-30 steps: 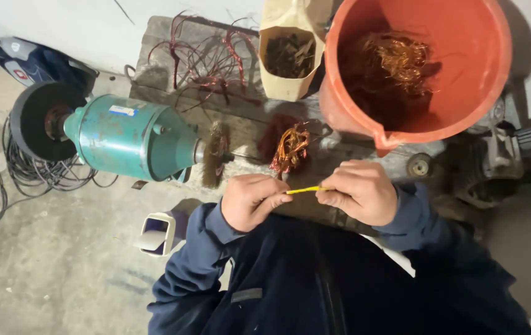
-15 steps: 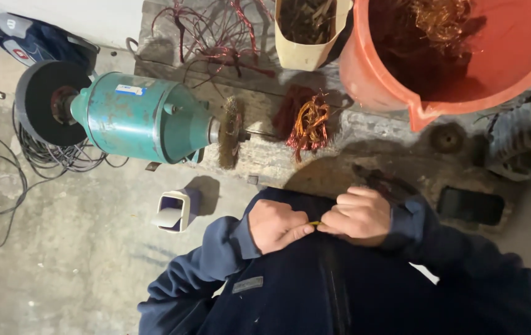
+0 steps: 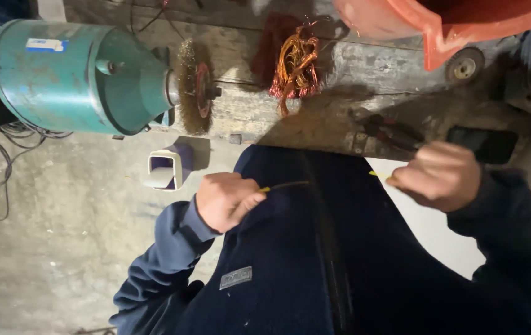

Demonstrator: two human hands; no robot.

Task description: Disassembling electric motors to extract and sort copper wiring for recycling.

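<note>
Hands apart: left hand (image 3: 222,201) and right hand (image 3: 440,175) each pinch a yellow sleeve end; bare wire (image 3: 290,184) showing, stripping seemingly unfinished.

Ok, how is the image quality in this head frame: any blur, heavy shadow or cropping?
Head view: the left hand and right hand are slightly motion-soft; the thin wire between them almost vanishes against the dark jacket; the orange bucket is cropped at the top; a shadow darkens the bench.
</note>
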